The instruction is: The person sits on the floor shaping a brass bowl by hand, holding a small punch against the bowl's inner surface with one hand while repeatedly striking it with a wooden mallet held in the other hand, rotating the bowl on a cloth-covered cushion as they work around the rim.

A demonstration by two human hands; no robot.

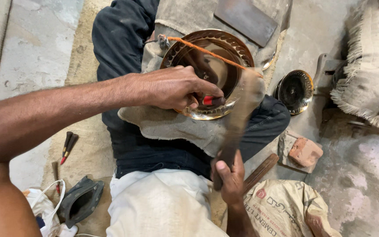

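The brass plate point(218, 66) lies at frame centre on a cloth pad point(167, 125) over the lap, which cushions and steadies it. The left hand point(172, 87) has its grip closed on a red-handled punch point(211, 101), tip against the rim. The right hand point(231, 175), lower centre, grips the hammer point(242, 114), blurred above the punch.
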